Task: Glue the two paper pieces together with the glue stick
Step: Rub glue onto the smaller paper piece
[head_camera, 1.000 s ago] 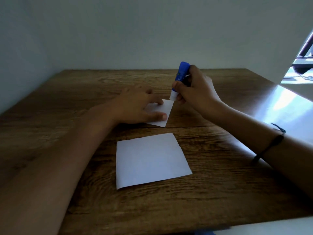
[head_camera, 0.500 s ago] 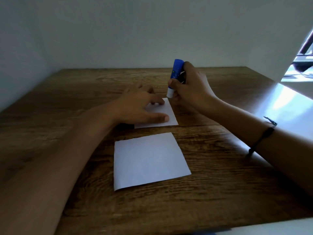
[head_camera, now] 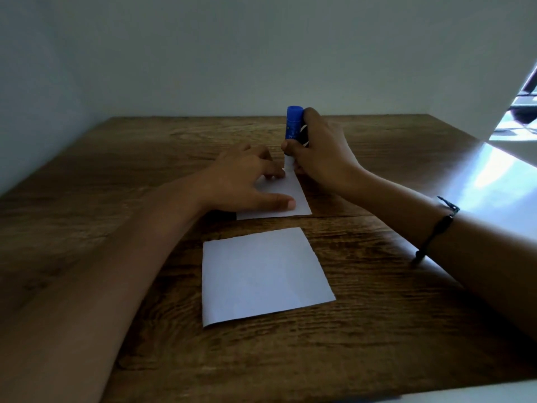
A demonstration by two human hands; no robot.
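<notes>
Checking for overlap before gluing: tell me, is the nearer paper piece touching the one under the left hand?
No, the nearer paper piece lies apart from the farther piece, with a strip of bare wooden table between them.

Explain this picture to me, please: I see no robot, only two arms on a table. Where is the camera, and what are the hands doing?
There is no machine here. A person wears a wide-angle camera on the head, looking forward and down, so you see their own two arms reaching out over a wooden table.

The left hand lies with spread fingers on a small white paper piece, holding it flat. The right hand grips a blue glue stick, held about upright with its white tip down at the far edge of that piece.

A second, larger white paper piece lies nearer the person, apart from the first and untouched. The right wrist wears a dark bracelet.
</notes>
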